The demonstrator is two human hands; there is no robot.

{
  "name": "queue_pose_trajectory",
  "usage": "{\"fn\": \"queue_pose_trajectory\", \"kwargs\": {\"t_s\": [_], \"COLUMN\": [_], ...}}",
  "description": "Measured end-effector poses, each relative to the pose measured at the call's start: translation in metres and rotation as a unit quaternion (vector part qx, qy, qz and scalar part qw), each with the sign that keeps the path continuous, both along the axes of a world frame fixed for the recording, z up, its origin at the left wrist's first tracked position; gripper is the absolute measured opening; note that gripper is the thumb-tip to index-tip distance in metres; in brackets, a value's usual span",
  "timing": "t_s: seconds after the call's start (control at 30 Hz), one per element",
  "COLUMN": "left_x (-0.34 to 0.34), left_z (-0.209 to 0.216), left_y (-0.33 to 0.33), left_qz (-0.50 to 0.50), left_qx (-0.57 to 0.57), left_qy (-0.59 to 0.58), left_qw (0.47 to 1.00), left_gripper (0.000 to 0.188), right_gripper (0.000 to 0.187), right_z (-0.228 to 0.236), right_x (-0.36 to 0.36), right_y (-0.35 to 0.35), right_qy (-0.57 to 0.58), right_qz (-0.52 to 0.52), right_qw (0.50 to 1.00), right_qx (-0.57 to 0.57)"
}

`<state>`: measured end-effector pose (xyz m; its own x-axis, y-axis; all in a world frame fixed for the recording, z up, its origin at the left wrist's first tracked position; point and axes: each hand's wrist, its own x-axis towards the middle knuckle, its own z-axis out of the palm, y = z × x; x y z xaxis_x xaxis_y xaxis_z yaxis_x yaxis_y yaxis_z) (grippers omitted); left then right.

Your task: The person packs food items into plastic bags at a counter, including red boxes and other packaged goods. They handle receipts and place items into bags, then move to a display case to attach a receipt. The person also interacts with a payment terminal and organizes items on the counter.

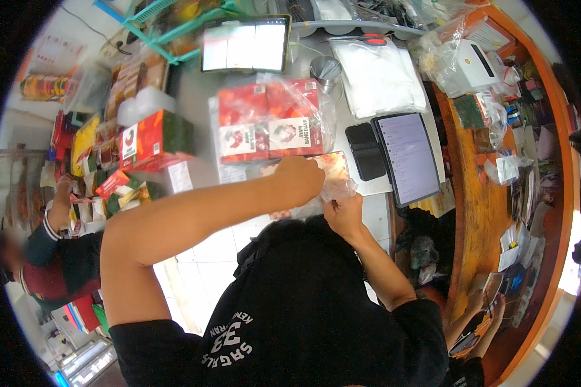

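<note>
My left hand (300, 180) is closed, knuckles up, over a patterned orange-and-white box (332, 164) near the table's front edge. Its fingertips are hidden, so what they grip cannot be made out. Just right of it, my right hand (344, 216) pinches the bunched edge of a clear plastic bag (339, 189), which lies between the two hands. Part of the patterned box is covered by my left hand and forearm. Beyond my hands stand several red-and-white food boxes (242, 106) wrapped in clear plastic.
To the right lie a black phone (366, 151) and a tablet (408, 158); another lit tablet (245, 45) stands behind. White bags (384, 77) with red scissors (368, 40) are at the back, beside a metal cup (326, 69). One person is at left; another holds a phone at lower right.
</note>
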<state>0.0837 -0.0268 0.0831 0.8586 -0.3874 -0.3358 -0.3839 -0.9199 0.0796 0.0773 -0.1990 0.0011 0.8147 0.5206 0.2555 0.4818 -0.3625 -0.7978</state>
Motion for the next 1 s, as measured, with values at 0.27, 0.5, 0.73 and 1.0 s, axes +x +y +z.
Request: {"fn": "queue_pose_trajectory", "kwargs": {"t_s": [0.27, 0.5, 0.73, 1.0], "left_x": [0.001, 0.012, 0.005, -0.047], "left_z": [0.002, 0.004, -0.018, -0.037], "left_y": [-0.004, -0.003, 0.030, 0.025], "left_qz": [-0.026, 0.088, 0.419, 0.435], "left_qx": [0.034, -0.064, -0.352, -0.532], "left_qy": [-0.028, 0.079, 0.307, 0.129], "left_qw": [0.999, 0.991, 0.778, 0.714], "left_gripper": [0.016, 0.018, 0.018, 0.025], "right_gripper": [0.017, 0.023, 0.025, 0.026], "right_z": [-0.006, 0.003, 0.029, 0.025], "right_x": [0.002, 0.006, 0.015, 0.027], "right_y": [0.003, 0.000, 0.012, 0.009], "right_qy": [-0.010, -0.035, -0.180, -0.032], "right_qz": [0.015, 0.023, 0.186, 0.236], "right_qw": [0.999, 0.999, 0.965, 0.970], "right_qx": [0.037, -0.020, -0.053, -0.055]}}
